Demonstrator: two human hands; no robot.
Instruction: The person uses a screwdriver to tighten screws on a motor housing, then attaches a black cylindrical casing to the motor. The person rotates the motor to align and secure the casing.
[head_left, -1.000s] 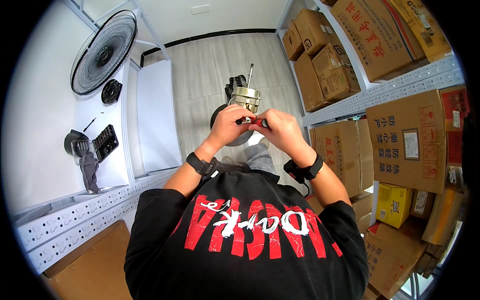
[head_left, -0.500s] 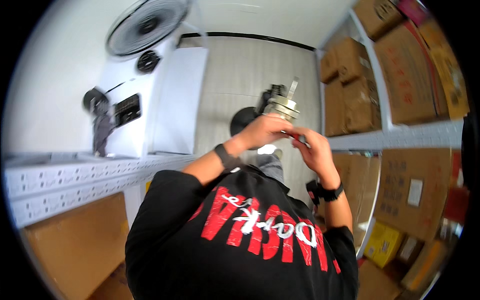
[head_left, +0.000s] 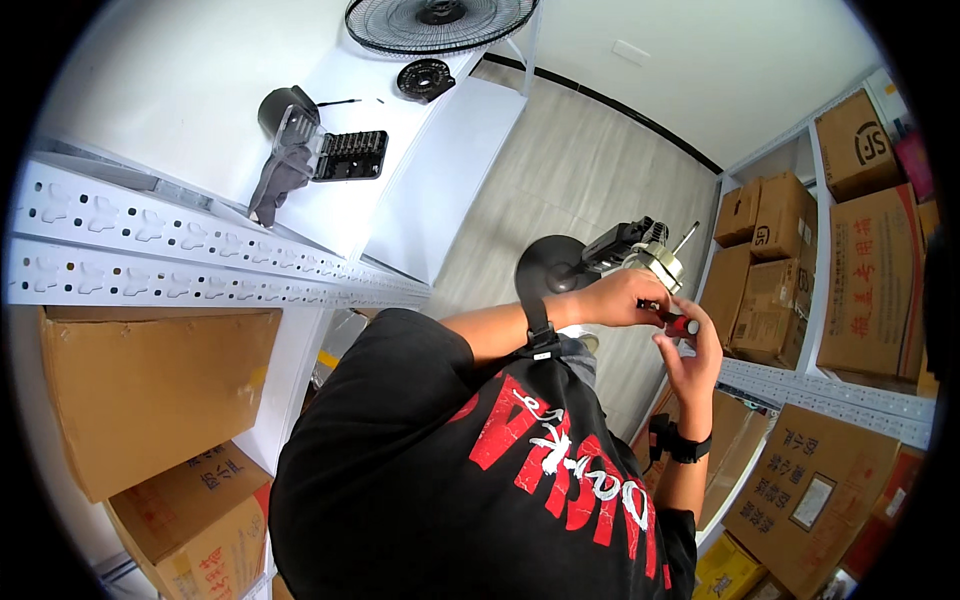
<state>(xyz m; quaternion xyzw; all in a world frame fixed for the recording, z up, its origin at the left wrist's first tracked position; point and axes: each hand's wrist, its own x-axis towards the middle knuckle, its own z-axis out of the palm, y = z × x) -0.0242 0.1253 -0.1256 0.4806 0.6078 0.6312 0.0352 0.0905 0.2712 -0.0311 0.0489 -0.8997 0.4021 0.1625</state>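
Note:
A screwdriver (head_left: pixel 684 325) with a red and black handle is between my two hands, just on the near side of the pale metal fan motor (head_left: pixel 662 266). My left hand (head_left: pixel 622 299) pinches the dark front part of the tool close to the motor. Around the red handle end curl the fingers of my right hand (head_left: pixel 699 352), with the thumb on the near side. The screwdriver's tip is hidden. A thin metal shaft (head_left: pixel 687 236) sticks out of the motor's far side. The motor joins a black fan housing (head_left: pixel 618 243) above a round black base (head_left: pixel 540 262) on the floor.
On the white shelf at left lie an opened bit case (head_left: pixel 352 156), a grey cloth-like strip (head_left: pixel 281 180), a black round part (head_left: pixel 425 79) and a fan grille (head_left: pixel 440 22). Racks on the right carry several cardboard boxes (head_left: pixel 868 285). Another carton (head_left: pixel 160 390) fills the lower left rack.
The view has turned, so shelf, racks and fan appear shifted to the right. The blur has cleared. Both hands stay together at the motor with the red-handled screwdriver.

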